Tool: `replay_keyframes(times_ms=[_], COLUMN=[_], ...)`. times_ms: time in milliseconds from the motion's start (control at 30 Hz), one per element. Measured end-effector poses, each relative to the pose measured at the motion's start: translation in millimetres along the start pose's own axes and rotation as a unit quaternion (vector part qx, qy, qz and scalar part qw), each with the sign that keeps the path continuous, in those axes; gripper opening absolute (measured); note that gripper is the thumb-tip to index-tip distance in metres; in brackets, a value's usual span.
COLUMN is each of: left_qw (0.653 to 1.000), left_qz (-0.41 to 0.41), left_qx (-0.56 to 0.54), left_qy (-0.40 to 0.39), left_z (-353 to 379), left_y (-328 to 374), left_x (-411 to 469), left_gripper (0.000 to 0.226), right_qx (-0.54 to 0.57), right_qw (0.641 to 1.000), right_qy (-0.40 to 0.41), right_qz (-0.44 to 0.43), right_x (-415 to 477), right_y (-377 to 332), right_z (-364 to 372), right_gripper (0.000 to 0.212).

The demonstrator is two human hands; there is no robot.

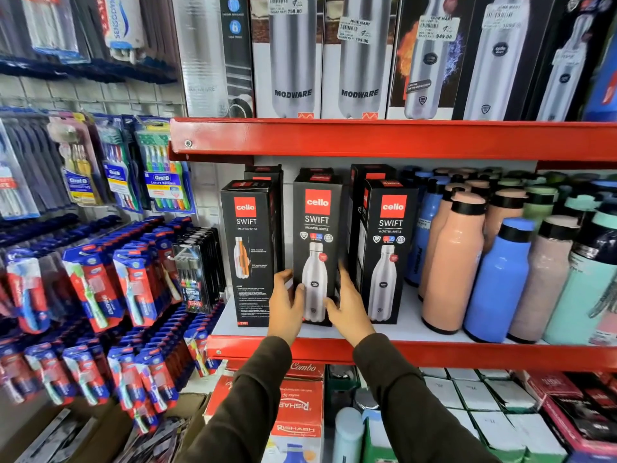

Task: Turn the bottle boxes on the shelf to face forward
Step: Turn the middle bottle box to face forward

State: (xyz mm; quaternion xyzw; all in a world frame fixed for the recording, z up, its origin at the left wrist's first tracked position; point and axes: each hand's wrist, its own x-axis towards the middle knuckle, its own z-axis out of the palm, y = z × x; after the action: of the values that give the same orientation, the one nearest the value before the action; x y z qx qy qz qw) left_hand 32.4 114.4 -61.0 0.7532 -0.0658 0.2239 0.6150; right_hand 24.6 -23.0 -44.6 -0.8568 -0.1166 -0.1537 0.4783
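From the head camera, the left hand (286,304) and right hand (347,305) clasp the middle box (317,242) low on its sides, on the red shelf (434,354). Square it gently, without nudging the left box (248,252).

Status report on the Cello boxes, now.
Left hand and right hand grip middle box, front facing out. Right box faces forward. Left box shows text panel, not yet turned. Nothing in the way.
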Motion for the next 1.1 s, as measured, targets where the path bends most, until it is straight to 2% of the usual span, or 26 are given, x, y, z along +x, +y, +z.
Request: replay_keyframes(times_ms=[267, 767, 933, 1100], left_qw=[1.000, 1.000, 1.000, 0.994], left_qz=[-0.013, -0.019, 0.011, 0.067], left_qx=[0.022, -0.018, -0.018, -0.016], left_qy=[0.009, -0.006, 0.012, 0.086], left_z=[5, 9, 6, -14], left_y=[-15, -14, -12, -9], left_x=[5, 7, -7, -22], left_gripper=[0.032, 0.032, 0.046, 0.032], right_qx=[-0.020, -0.032, 0.023, 0.055], right_qw=[1.000, 0.999, 0.993, 0.971], right_qy=[-0.003, 0.023, 0.113, 0.224], right_qz=[0.020, 0.016, -0.001, -0.056], right_x=[8, 12, -2, -24], right_y=[11, 14, 21, 14], right_z=[4, 8, 15, 26], right_gripper=[0.076, 0.071, 0.063, 0.034])
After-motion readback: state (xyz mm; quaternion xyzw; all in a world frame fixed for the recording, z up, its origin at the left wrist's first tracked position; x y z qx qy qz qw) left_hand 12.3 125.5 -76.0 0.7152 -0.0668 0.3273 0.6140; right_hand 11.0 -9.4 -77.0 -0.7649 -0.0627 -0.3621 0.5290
